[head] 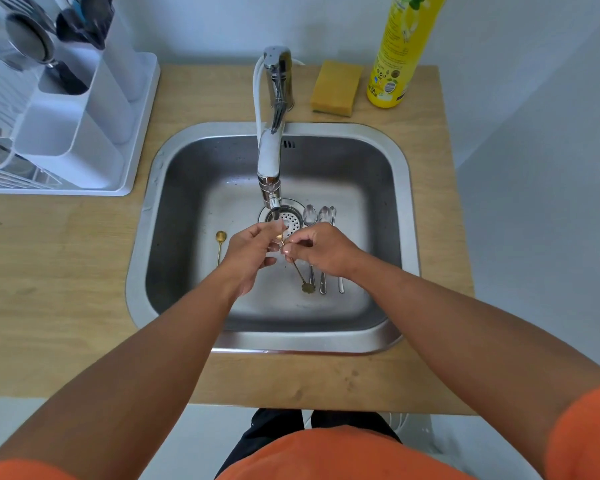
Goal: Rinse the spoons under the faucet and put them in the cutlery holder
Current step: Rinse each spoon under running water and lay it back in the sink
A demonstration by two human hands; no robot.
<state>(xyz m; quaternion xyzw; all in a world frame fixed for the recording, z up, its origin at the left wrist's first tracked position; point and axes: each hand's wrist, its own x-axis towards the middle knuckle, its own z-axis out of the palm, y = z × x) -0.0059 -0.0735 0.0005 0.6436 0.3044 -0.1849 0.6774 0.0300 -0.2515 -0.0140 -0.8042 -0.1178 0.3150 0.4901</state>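
Observation:
Both hands meet under the faucet (272, 161) over the steel sink (400, 202). My right hand (323, 251) pinches the thin handle of a gold spoon (300, 275), whose flower-shaped end points toward me. My left hand (252, 252) holds the spoon's bowl end just below the spout. A second gold spoon (219, 245) lies on the sink floor to the left. Three silver spoons (321, 218) lie side by side right of the drain, partly hidden by my right hand. The white cutlery holder (70, 133) stands at the left on the dish rack.
A yellow sponge (335, 88) and a yellow detergent bottle (400, 53) stand behind the sink at the right. The white dish rack (139, 133) with dark utensils fills the left back corner. Bare wooden counter (59, 278) lies left of the sink.

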